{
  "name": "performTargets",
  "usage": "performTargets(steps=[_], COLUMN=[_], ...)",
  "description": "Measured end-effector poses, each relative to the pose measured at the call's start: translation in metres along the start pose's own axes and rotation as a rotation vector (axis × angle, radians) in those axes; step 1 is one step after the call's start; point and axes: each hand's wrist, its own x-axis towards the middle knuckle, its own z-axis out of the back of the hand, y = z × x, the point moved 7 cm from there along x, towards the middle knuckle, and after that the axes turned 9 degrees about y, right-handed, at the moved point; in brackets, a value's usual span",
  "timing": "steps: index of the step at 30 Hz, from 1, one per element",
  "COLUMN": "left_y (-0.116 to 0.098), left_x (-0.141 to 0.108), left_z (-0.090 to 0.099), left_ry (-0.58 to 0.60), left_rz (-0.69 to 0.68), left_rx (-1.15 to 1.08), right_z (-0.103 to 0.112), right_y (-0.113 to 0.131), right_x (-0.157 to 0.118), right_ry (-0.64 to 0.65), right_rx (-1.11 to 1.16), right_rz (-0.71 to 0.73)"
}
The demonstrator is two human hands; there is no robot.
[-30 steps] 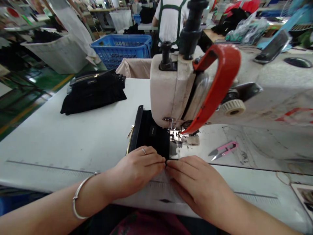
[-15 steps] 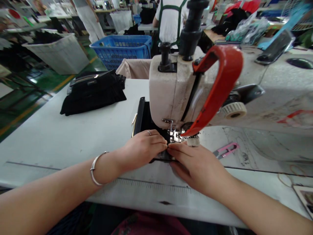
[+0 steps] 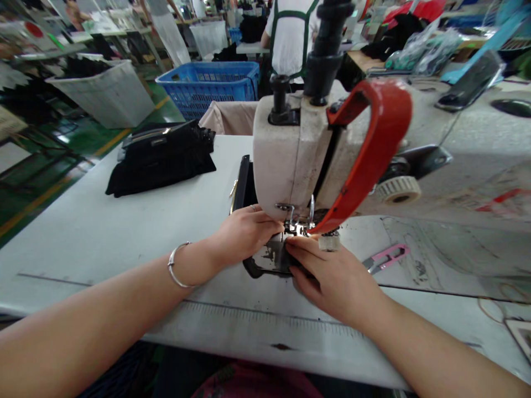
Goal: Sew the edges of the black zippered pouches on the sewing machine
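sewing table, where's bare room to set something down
The widest bare patch of the sewing table lies between the black fabric stack and the left forearm. A narrower one follows the ruler marks between the forearms. It is crowded at the presser foot, with the left hand and right hand close in and pink-handled thread snips beside the right.

1 head camera faces forward and down, near the sewing machine (image 3: 279, 160).

White worktop (image 3: 136, 229) is carrying sewing m/c (image 3: 276, 157); blk pile (image 3: 161, 166) is lying far L, blk piece (image 3: 249, 190) by m/c, snips (image 3: 389, 256) on m/c bed (image 3: 440, 271).
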Motion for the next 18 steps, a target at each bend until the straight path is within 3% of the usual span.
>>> performTargets(steps=[13,18], left_y=[0.004,0.0], left_x=[0.0,0.006], left_z=[0.0,0.01], left_ry=[-0.009,0.115], left_rz=[0.093,0.226], left_rx=[-0.005,-0.027], right_z=[0.003,0.005], right_y=[0.001,0.003], right_x=[0.004,0.003], right_ry=[-0.019,-0.046], right_rx=[0.009,0.021], right_rz=[0.012,0.036])
